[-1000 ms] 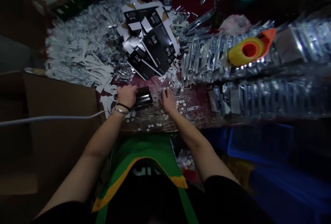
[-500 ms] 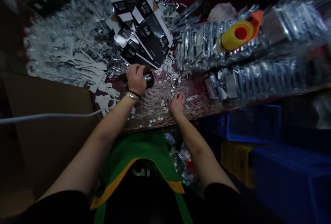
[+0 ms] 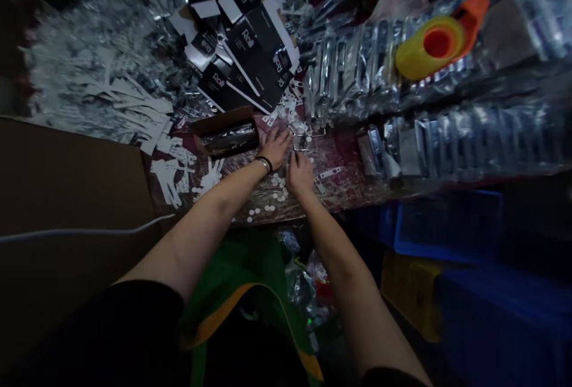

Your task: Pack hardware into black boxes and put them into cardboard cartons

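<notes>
My left hand [image 3: 275, 147] reaches over the small parts on the table, palm down with fingers stretched out and slightly apart. Close beside it, my right hand [image 3: 300, 175] has its fingers curled together near bent metal hex keys [image 3: 302, 149]; what lies between the fingertips is too small to make out. To the left of my left hand stands an open narrow box [image 3: 254, 130] with a dark, shiny wrapped item [image 3: 230, 139] inside. White round discs [image 3: 268, 208] and flat perforated metal plates [image 3: 330, 172] lie around my right hand.
Flattened black printed cartons [image 3: 259, 56] are stacked behind. Plastic-bagged parts pile up at left [image 3: 102, 47]; rows of wrapped packs [image 3: 447, 142] line the right. A yellow-orange tape dispenser [image 3: 415, 56] rests on them. Large cardboard [image 3: 71, 178] stands left, blue crates [image 3: 447, 226] lower right.
My left hand has let go of the box and moved right, beside my right hand. The box now stands open-side up. My right hand has shifted slightly, its fingers more curled.
</notes>
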Demonstrator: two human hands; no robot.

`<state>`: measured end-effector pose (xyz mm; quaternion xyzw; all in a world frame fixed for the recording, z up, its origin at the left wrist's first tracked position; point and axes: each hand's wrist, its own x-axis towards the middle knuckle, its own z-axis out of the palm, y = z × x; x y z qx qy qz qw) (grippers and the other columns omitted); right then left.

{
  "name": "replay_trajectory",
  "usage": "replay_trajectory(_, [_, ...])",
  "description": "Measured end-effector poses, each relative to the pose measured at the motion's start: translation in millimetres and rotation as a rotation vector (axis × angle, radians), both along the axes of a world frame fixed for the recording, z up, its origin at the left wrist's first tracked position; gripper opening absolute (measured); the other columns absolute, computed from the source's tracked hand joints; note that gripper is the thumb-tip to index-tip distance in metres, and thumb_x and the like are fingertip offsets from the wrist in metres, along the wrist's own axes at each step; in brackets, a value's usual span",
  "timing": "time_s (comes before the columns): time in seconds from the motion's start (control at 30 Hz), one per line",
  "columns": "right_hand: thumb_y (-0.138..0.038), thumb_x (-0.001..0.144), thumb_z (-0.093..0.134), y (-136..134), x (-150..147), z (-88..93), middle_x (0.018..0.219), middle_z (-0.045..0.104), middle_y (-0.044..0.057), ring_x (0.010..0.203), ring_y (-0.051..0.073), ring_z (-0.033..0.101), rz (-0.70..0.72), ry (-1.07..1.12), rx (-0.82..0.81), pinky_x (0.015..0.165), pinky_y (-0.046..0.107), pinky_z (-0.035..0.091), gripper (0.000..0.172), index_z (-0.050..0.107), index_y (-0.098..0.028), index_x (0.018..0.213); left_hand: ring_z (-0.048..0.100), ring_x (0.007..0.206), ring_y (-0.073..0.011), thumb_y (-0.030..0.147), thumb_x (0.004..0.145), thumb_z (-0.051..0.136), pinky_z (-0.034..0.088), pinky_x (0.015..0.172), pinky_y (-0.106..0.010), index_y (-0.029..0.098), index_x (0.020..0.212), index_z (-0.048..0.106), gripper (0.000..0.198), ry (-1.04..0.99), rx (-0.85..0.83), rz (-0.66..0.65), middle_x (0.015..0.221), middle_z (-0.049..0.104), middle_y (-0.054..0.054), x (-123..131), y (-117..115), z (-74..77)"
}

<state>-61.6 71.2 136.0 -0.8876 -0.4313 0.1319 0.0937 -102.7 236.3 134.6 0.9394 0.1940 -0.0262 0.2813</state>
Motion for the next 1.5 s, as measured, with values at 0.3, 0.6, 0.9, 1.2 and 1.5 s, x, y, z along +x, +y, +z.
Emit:
replay_trajectory(0.3, [-0.036, 0.104, 0.039, -83, -32, -1.3, 0.16, 0.048, 0.017, 0.152, 0.035, 0.034, 0.34, 0.184, 0.012, 0.125, 0.056, 0.034, 0.059, 0.048, -0.015, 0.159, 0.03, 0.16, -0.028, 0.011, 0.093, 0.044, 0.027, 0.13, -0.052, 0.009, 0.15, 0.055, 0.058, 0.003, -0.104, -0.302, 0.162, 0.047, -0.018, -98, -42, -1.9])
replay_trajectory(0.6, [-0.045, 0.105, 0.035, -102, -31, -9.0, 0.169, 0.032, 0.022, 0.161, 0.036, 0.018, 0.255, 0.102, 0.115, 0.125, 0.064, 0.029, 0.068, 0.035, -0.012, 0.165, 0.047, 0.144, -0.0357, 0.034, 0.089, 0.062, 0.036, 0.123, -0.059, 0.016, 0.129, 0.063, 0.044, -0.146, -0.022, 0.86, 0.141, 0.058, -0.021, -278, -175, 29.0])
replay_trajectory(0.9, [-0.043, 0.104, 0.039, -50, -102, -28.5, 0.172, 0.024, 0.024, 0.162, 0.037, 0.014, 0.295, 0.043, 0.058, 0.127, 0.06, 0.026, 0.07, 0.034, -0.005, 0.163, 0.074, 0.087, -0.0232, 0.043, 0.106, 0.034, 0.06, 0.086, -0.036, 0.014, 0.111, 0.059, 0.039, -0.385, -1.681, 1.982, 0.096, 0.068, -0.013, -285, -197, -12.6])
replay_trajectory(1.2, [-0.032, 0.101, 0.049, 41, -225, -0.4, 0.161, 0.045, 0.015, 0.14, 0.038, 0.043, 0.515, 0.078, 0.124, 0.117, 0.06, 0.036, 0.055, 0.053, -0.026, 0.155, 0.073, 0.087, -0.023, 0.02, 0.095, 0.049, 0.062, 0.088, -0.038, 0.012, 0.115, 0.064, 0.026, -0.352, -2.168, 1.714, 0.094, 0.073, -0.014, -301, -174, -14.1])
replay_trajectory(1.5, [-0.051, 0.084, 0.08, 132, -162, 12.6, 0.151, 0.05, 0.016, 0.126, 0.04, 0.047, 0.959, 0.0, -0.176, 0.103, 0.051, 0.048, 0.069, 0.06, -0.028, 0.145, 0.072, 0.067, -0.0213, 0.025, 0.093, 0.062, 0.056, 0.061, -0.031, 0.015, 0.1, 0.061, 0.012, -0.111, -1.695, 1.258, 0.085, 0.07, -0.009, -366, -157, 7.4])
